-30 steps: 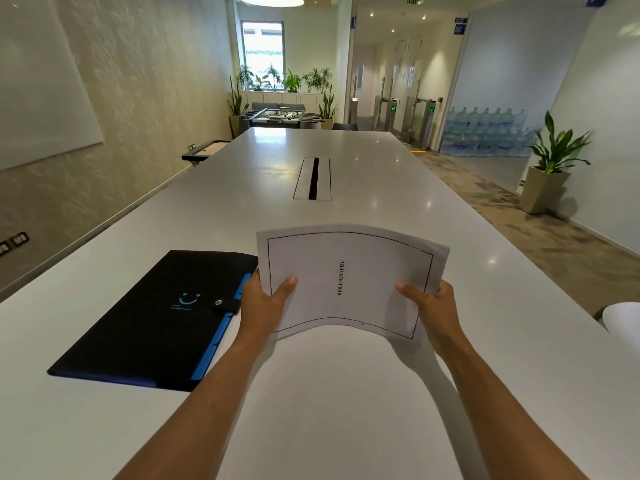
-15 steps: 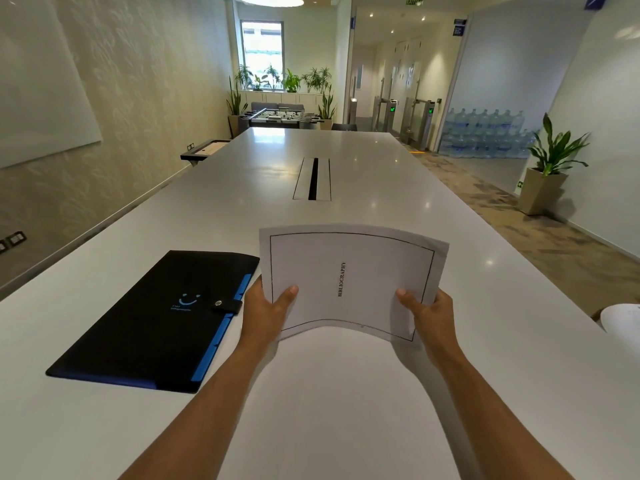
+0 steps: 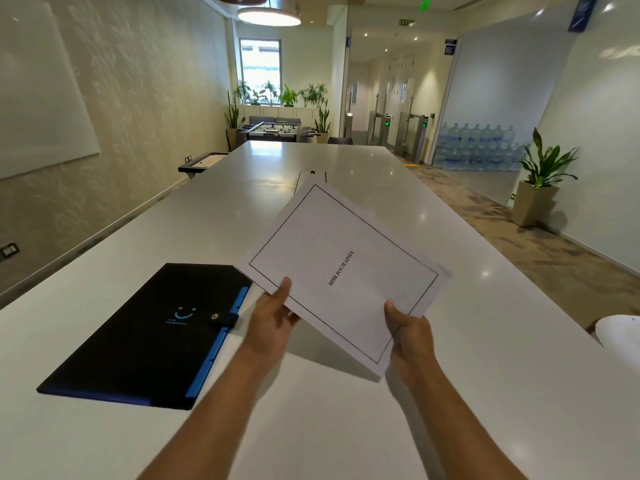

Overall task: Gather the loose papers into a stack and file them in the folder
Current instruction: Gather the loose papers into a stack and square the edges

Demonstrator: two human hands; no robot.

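Both hands held the white paper stack with the bordered "BIBLIOGRAPHY" top sheet [image 3: 346, 271] clear above the long white table [image 3: 467, 393]. The left hand [image 3: 273, 323] pinched its near-left edge, thumb on top. The right hand [image 3: 410, 332] pinched the near-right edge. The stack's left corner overlapped the closed black folder with blue edging [image 3: 149, 337], which lay flat near the table's left edge. Bare tabletop extended ahead and to the right.
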